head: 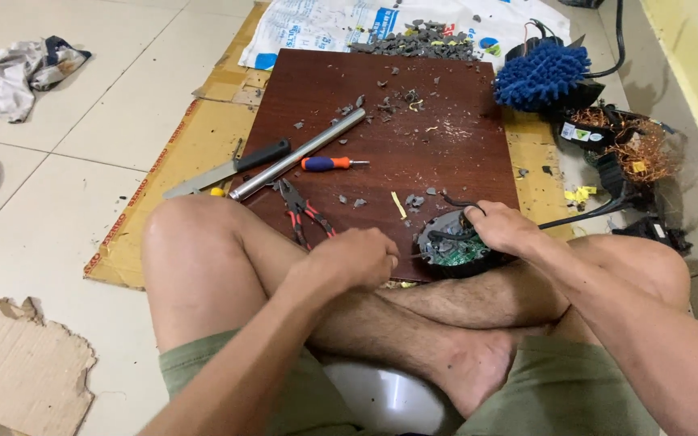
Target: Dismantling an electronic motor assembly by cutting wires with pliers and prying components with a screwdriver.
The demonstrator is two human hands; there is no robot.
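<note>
On a dark wooden board (414, 153), the right hand (501, 228) grips a round black device (454, 246); at nine o'clock, the left hand (355, 258) is fisted, contents unclear.

Metal tube (296, 154), orange-handled screwdriver (329, 163), red pliers (304, 211) — all on the brown board (446, 153).

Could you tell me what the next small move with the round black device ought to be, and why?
Probably bring the left hand across to the round black device. The right hand already steadies it at the board's near edge, its green circuit board lies exposed, and the left hand is closed just beside it. I cannot tell whether that hand holds a tool.
</note>
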